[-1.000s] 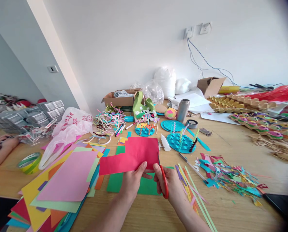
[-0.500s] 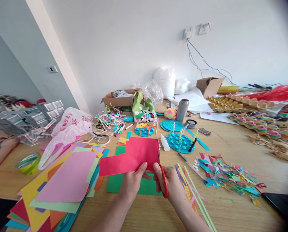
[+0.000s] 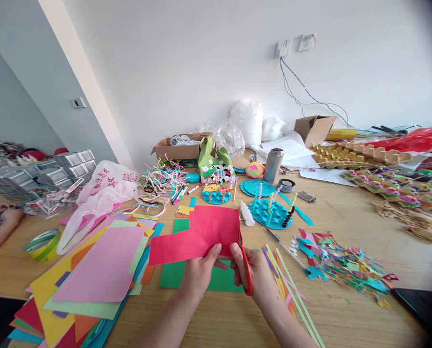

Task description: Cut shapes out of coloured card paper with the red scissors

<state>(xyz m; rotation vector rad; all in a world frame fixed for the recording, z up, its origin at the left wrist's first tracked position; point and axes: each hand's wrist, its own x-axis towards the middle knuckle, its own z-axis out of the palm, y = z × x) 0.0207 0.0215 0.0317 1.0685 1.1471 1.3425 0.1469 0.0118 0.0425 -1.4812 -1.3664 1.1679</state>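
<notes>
My left hand pinches the lower edge of a red paper sheet, held up over the wooden table. My right hand grips red-handled scissors; their blades meet the sheet's right edge. A green sheet lies flat under both hands. Thin paper strips lie just right of my right hand.
A stack of coloured paper fills the near left. Paper scraps pile up at right. Teal craft discs, a glue bottle, a steel flask, pipe cleaners and boxes stand behind. Another person's hands and a tape roll are far left.
Almost nothing has moved. The red sheet and scissors have shifted very slightly; the other person's hands at far left have drawn back a little.
</notes>
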